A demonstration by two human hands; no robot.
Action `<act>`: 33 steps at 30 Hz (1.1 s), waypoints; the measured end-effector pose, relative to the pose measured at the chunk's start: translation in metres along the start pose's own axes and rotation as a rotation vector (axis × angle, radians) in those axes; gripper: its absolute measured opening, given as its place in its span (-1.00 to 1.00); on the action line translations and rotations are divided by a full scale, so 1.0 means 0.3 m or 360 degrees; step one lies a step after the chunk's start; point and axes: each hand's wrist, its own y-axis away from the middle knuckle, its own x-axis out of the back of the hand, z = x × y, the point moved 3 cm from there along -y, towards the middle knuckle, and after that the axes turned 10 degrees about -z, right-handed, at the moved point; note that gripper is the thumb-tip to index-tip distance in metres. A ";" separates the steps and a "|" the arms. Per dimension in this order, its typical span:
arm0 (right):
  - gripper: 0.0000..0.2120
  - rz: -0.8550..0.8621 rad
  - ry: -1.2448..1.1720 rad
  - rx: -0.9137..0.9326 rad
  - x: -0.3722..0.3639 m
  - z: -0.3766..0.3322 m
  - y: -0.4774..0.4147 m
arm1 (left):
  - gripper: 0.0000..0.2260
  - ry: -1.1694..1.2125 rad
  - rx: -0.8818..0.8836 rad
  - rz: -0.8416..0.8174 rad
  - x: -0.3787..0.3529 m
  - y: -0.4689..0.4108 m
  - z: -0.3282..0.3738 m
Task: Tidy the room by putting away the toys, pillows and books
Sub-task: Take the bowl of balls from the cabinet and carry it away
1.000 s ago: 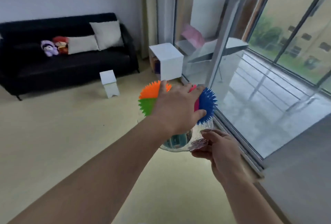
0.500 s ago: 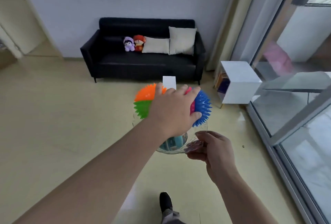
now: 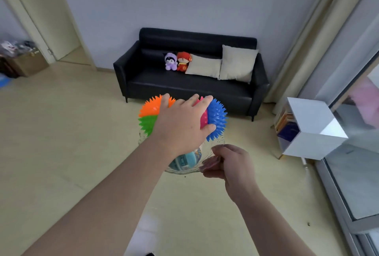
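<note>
Sofa [image 3: 184,87], upper centre, is already holding pillows [image 3: 238,65] and plush toys [image 3: 182,61]. Left hand [image 3: 180,124] fingers are gripping spiky ball [image 3: 216,116]; right hand [image 3: 233,163] fingers are pinching clear bowl [image 3: 215,145]. Stowing is seemingly still pending.

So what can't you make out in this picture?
Head view:
- teal item in the clear container: mostly hidden by the left hand and glare.
- spiky ball: middle covered by that hand.
- books in the white cabinet: titles too small.
- right hand: fingertips blurred behind the container's rim.
</note>
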 end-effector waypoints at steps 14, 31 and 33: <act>-0.86 0.0045 0.0037 -0.0057 -0.484 -0.155 -0.878 | -0.38 -0.0003 -0.0091 -0.0005 -0.066 -0.729 -0.726; -0.87 0.0031 0.0031 -0.0103 -1.079 -0.321 -2.142 | -0.20 -0.0115 -0.0237 -0.0225 -0.148 -1.765 -1.690; -0.86 0.0002 0.0052 -0.0107 -1.176 -0.369 -2.333 | -0.16 -0.0121 -0.0201 -0.0231 -0.125 -1.907 -1.839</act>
